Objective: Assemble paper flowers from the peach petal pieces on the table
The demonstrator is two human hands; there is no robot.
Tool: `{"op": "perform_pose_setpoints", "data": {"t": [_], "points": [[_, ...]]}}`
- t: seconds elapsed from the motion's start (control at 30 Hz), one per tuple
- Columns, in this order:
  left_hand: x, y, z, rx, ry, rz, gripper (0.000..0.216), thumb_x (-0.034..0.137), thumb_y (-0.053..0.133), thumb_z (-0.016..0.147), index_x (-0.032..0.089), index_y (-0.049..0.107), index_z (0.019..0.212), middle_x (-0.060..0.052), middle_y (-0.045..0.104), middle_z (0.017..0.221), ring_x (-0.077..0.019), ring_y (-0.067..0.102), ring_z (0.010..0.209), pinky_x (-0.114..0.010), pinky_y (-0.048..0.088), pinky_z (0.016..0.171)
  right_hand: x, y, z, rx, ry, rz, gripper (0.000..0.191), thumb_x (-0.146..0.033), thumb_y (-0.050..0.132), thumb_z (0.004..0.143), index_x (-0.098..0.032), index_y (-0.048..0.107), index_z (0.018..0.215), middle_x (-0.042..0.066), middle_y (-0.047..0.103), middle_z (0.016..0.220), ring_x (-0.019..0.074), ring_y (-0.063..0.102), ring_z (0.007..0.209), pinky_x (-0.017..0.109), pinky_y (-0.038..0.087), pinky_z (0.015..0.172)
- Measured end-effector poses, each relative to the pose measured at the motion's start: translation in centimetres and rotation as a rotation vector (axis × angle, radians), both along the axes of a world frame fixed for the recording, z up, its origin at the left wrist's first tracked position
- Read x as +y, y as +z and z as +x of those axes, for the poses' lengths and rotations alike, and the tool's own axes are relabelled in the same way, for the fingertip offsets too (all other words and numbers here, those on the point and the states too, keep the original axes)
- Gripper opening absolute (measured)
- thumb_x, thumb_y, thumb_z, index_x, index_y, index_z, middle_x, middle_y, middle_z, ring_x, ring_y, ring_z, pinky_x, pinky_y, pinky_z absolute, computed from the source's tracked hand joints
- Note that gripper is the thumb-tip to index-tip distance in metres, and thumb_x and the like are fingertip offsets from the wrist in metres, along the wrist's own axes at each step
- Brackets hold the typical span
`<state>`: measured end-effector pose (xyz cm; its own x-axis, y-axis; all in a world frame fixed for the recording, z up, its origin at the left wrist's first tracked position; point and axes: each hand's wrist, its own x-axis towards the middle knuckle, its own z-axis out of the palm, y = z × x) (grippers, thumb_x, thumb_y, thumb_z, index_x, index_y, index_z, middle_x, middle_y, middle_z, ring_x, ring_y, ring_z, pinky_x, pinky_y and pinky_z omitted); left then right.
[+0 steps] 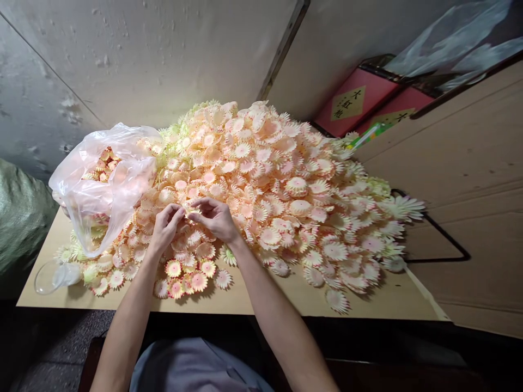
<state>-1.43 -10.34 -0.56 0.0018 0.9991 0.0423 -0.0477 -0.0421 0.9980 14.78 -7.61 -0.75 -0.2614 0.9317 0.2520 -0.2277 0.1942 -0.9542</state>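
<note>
My left hand [166, 224] and my right hand [216, 219] meet above the front left of a big pile. Between their fingertips they pinch a small pale flower piece [192, 211], partly hidden by the fingers. The pile of flower pieces [265, 158] is cream and pale pink, with toothed, petal-like edges. Below my hands lie several yellow flower pieces [198, 281] with pink centres and red tips. To the left of my hands stands a clear plastic bag [134, 188] holding small, closed, red-edged pieces [105, 166].
A clear plastic cup [51, 277] lies on its side at the table's [286, 306] front left. Cardboard [469, 218] and a bent black metal rod [447, 234] border the right. Red boxes [347, 103] stand at the back right, against the wall [143, 54]. A green sack [22, 223] is at far left.
</note>
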Motion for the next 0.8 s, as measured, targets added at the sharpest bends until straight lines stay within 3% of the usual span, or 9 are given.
{"op": "perform_pose_setpoints", "data": {"t": [0.27,0.4,0.57,0.8], "points": [[0.1,-0.3,0.4,-0.029,0.081,0.041,0.033,0.049,0.066,0.083,0.019,0.054,0.079,0.004,0.046,0.069,-0.0079,0.044,0.058,-0.018,0.044,0.053,-0.4,0.8,0.1,-0.031,0.024,0.017,0.032,-0.041,0.084,0.068,-0.021,0.071,0.089,-0.006,0.05,0.059,0.0089,0.042,0.052,0.023,0.039,0.049],[0.1,-0.4,0.4,-0.022,0.083,0.039,0.034,0.05,0.065,0.084,0.019,0.053,0.079,0.003,0.044,0.071,-0.0083,0.042,0.058,-0.018,0.043,0.053,-0.4,1.0,0.3,-0.001,0.096,-0.029,0.033,-0.045,0.083,0.067,-0.022,0.07,0.086,-0.003,0.057,0.062,0.0112,0.049,0.055,0.025,0.046,0.053],[0.0,-0.4,0.4,-0.067,0.04,0.019,0.033,0.049,0.065,0.085,0.019,0.051,0.078,0.003,0.044,0.072,-0.0086,0.042,0.06,-0.017,0.045,0.056,0.0,0.8,0.6,0.048,0.182,-0.101,0.031,-0.043,0.084,0.066,-0.021,0.07,0.083,-0.002,0.062,0.068,0.0123,0.056,0.062,0.027,0.051,0.062],[-0.2,-0.6,0.5,-0.21,-0.084,-0.012,0.032,0.048,0.068,0.083,0.019,0.055,0.081,0.002,0.049,0.072,-0.0088,0.048,0.061,-0.02,0.047,0.059,0.2,1.0,1.3,0.128,0.294,-0.16,0.031,-0.041,0.084,0.066,-0.019,0.066,0.077,-0.003,0.06,0.067,0.0097,0.052,0.058,0.024,0.047,0.056]]}}
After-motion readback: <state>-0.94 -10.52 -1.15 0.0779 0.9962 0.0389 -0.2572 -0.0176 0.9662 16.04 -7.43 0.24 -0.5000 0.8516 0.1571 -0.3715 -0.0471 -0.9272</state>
